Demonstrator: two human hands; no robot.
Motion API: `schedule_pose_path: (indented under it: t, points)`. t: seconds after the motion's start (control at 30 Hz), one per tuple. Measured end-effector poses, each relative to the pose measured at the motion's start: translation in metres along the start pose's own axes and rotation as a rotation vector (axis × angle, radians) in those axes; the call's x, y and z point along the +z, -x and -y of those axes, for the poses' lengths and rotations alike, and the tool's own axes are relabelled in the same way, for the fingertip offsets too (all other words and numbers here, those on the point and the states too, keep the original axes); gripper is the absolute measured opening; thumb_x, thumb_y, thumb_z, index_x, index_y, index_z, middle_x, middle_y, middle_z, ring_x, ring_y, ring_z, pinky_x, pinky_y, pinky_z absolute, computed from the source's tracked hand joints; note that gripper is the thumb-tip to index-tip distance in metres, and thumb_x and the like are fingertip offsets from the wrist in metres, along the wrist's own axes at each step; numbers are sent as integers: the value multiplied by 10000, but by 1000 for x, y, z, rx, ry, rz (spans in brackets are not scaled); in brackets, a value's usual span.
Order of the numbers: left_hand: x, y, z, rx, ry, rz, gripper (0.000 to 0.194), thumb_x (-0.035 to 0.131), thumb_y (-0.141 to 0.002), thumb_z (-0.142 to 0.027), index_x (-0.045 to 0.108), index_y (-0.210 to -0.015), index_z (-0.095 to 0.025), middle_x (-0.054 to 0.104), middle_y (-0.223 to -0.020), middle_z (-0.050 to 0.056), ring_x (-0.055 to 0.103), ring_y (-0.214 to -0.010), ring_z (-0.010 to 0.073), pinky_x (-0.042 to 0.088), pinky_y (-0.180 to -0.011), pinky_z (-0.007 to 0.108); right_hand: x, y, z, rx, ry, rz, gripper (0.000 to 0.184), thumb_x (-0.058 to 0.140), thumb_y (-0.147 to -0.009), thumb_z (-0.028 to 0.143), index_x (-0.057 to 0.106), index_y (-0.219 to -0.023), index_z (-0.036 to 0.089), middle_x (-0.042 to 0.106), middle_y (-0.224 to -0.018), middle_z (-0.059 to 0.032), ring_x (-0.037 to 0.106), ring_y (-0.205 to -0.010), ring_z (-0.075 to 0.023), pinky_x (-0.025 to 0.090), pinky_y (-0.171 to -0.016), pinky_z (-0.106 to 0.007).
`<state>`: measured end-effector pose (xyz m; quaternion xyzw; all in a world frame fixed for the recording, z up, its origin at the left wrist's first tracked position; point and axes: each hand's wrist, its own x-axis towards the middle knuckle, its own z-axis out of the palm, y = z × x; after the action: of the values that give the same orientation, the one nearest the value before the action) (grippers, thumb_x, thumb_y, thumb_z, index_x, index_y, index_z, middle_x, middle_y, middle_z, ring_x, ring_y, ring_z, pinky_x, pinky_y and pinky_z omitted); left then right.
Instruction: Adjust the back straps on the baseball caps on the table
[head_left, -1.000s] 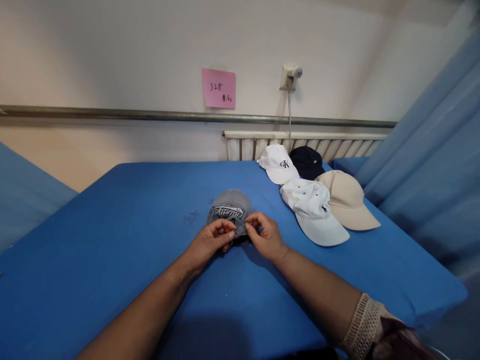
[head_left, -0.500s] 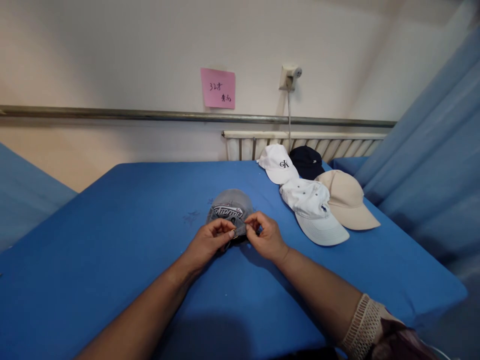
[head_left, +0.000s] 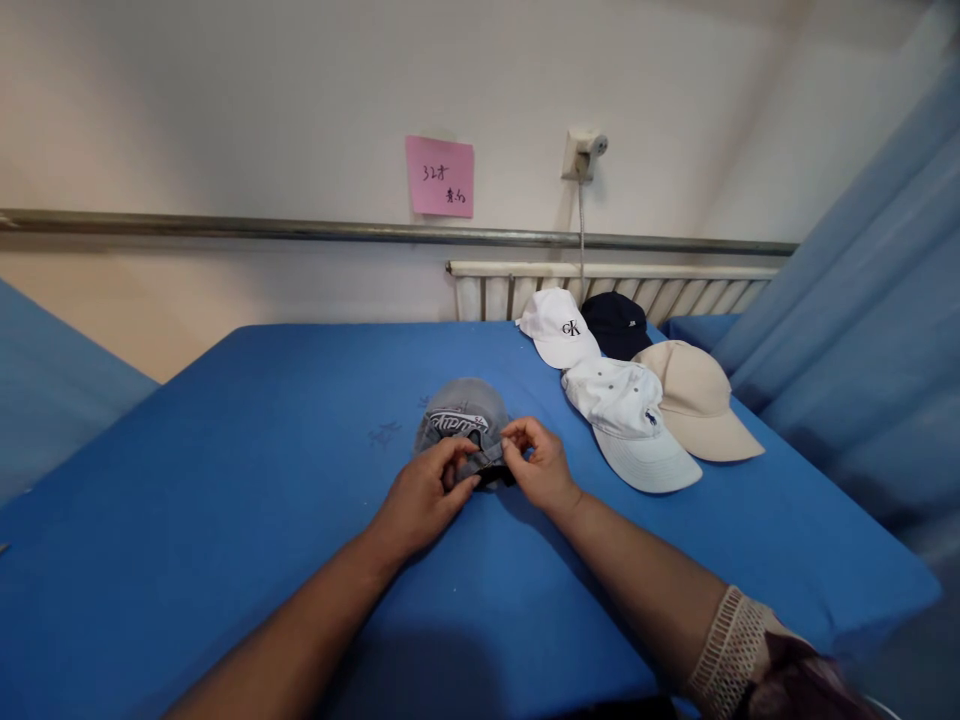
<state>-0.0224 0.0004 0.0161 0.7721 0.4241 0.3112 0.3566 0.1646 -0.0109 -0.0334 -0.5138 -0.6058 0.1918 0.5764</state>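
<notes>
A grey washed baseball cap (head_left: pixel 469 397) with printed lettering rests on the blue-covered table, its back strap facing me. My right hand (head_left: pixel 546 470) pinches the strap end between thumb and index finger on the right side. On the left, my left hand (head_left: pixel 424 500) holds the cap at the strap, index finger above it and thumb below, with a small gap between their tips. The strap (head_left: pixel 489 457) crosses between both hands. The fingers partly cover the buckle and the back opening.
To the right lie a white CK cap (head_left: pixel 559 330), a dark navy cap (head_left: pixel 615 325), a pale cap with a small emblem (head_left: pixel 637 430) and a beige cap (head_left: pixel 690 385). The blue table (head_left: pixel 225 480) meets a radiator (head_left: pixel 517 290) behind. A blue curtain (head_left: pixel 862 280) hangs right.
My left thumb and index finger have moved apart and shifted along the strap. My right hand has moved slightly right and up, still pinching the strap end.
</notes>
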Motion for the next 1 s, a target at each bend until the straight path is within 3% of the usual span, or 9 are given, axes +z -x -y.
schedule_pose_path:
  t: [0.17,0.23,0.37,0.53,0.73,1.0]
  points:
    - [-1,1,2,62,-107,-85,180,647,-808,-290,650,-976,-223,590,-714,-22,520,-630,154,389,-639,276,-8,1,16,-293,62,209,325,589,-799,181,572,-1123,191,620,-1125,-101,578,-1072,-226,479,-945,-400]
    - [-2,1,2,72,-108,-78,154,641,-810,-282,644,-951,-220,588,-709,-23,530,-637,155,397,-646,276,-9,2,21,-345,100,271,398,604,-810,178,545,-1204,199,605,-1189,-111,549,-1142,-239,449,-993,-428]
    - [-3,2,2,111,-109,-43,107,634,-798,-232,639,-904,-215,609,-750,-12,548,-667,155,412,-665,276,-7,3,25,-348,121,330,403,637,-830,219,544,-1222,213,605,-1207,-109,559,-1129,-245,452,-981,-437]
    - [-5,1,2,137,-130,-2,74,621,-787,-195,644,-856,-210,624,-753,-11,557,-671,147,414,-655,264,-8,2,25,-334,79,343,211,641,-849,239,592,-1053,212,640,-1122,-88,595,-1046,-230,467,-936,-420]
    - [-6,-2,10,96,-90,-21,88,575,-789,-195,649,-837,-193,647,-751,-8,584,-681,145,436,-653,259,-7,2,22,-345,7,315,120,638,-857,218,588,-967,212,657,-1059,-75,614,-992,-209,479,-894,-389]
    - [-5,-2,13,83,-84,-26,75,579,-768,-178,641,-808,-189,625,-703,-24,569,-646,132,431,-621,244,-6,2,21,-355,25,322,229,693,-848,329,608,-1032,222,680,-1024,-64,629,-949,-212,477,-869,-380]
